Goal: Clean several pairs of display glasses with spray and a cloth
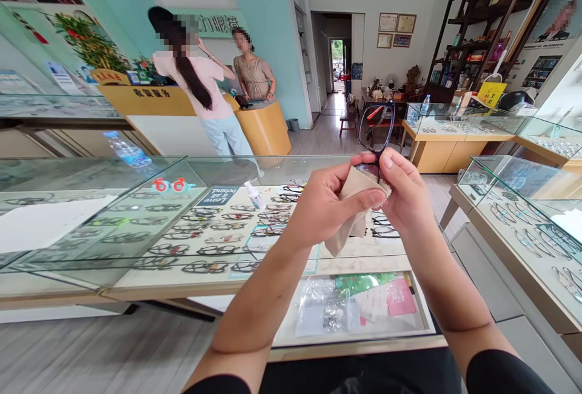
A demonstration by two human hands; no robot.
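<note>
Both my hands are raised over the glass display case around a pair of eyeglasses [377, 127] with a dark frame, held on end so that one lens stands upright above my fingers. My left hand [330, 200] pinches a beige cleaning cloth [348, 224] with a zigzag edge against the lower lens, which it partly hides. My right hand [404, 188] grips the frame near the bridge, thumb pressed against it. Beneath my forearms, a drawer [359, 340] of the case stands pulled out, with clear plastic packets [330, 306] and a pink paper [401, 297] in it.
Rows of spectacles [218, 250] lie under the glass. On the case stand a small white spray bottle [254, 195] and a water bottle [127, 150]. Two people [195, 73] [253, 70] are by the wooden counter [266, 130]. Another display case [522, 230] flanks me on the right.
</note>
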